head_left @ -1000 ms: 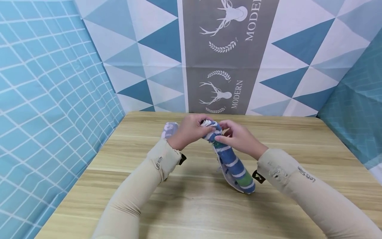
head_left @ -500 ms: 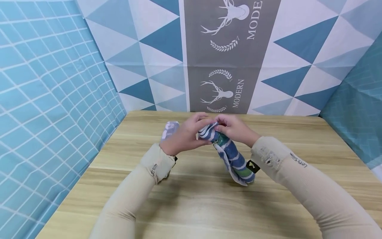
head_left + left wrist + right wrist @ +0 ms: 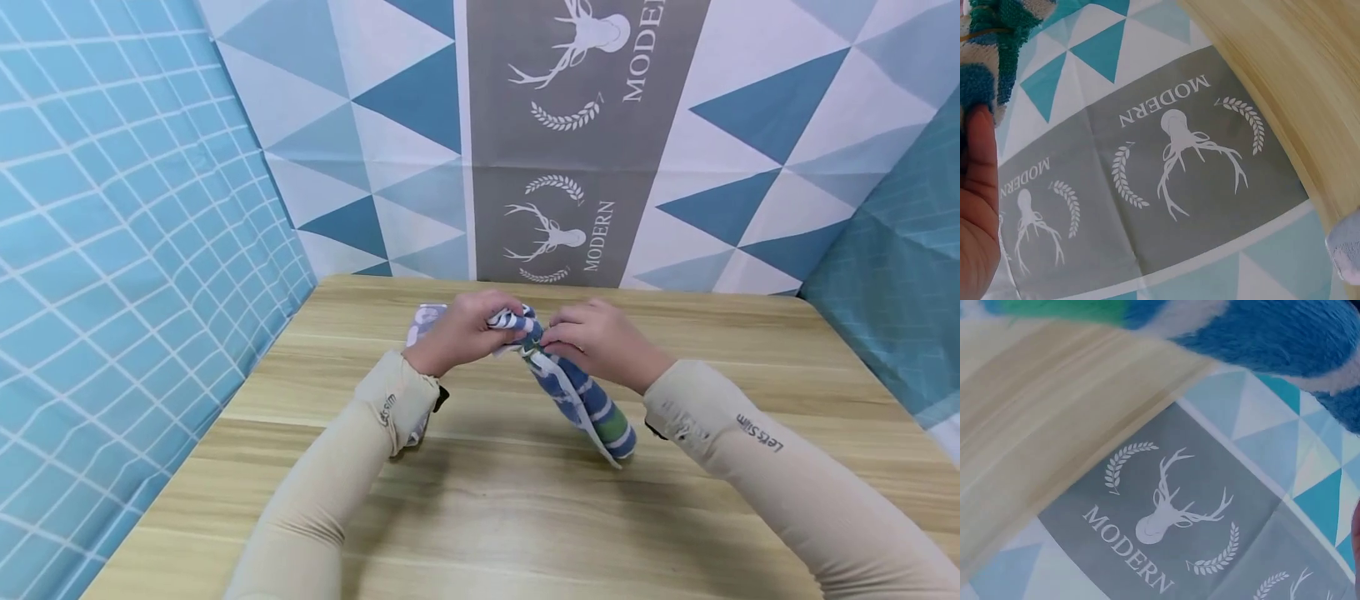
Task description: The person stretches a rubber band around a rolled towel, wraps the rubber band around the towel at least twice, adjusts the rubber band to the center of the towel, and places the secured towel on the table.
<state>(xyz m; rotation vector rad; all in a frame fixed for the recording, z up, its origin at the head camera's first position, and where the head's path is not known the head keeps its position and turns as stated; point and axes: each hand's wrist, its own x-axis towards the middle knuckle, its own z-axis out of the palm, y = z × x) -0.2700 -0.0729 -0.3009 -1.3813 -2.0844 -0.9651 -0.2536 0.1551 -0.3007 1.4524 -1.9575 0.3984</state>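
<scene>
A rolled towel (image 3: 600, 408) with blue, white and green stripes slants between my hands, its white edge hanging loose along one side. My left hand (image 3: 468, 329) grips the folded upper end, thumb and fingers around it. Just to the right, my right hand (image 3: 603, 342) has its fingers curled in and pinches at the towel's neck, at a thin yellowish band (image 3: 985, 34) that crosses the terry cloth in the left wrist view. The right fingertips are partly hidden. In the right wrist view the striped towel (image 3: 1272, 337) fills the top.
A folded grey-lavender cloth with a white pattern (image 3: 425, 318) lies on the wooden table (image 3: 495, 517) behind my left hand, which partly covers it. A patterned backdrop (image 3: 543, 150) rises at the table's far edge, and a blue gridded sheet (image 3: 127, 250) hangs at the left.
My right hand first came in against the left at the towel's top, then drew back a little to the right. The towel has turned, bringing its white edge toward the front.
</scene>
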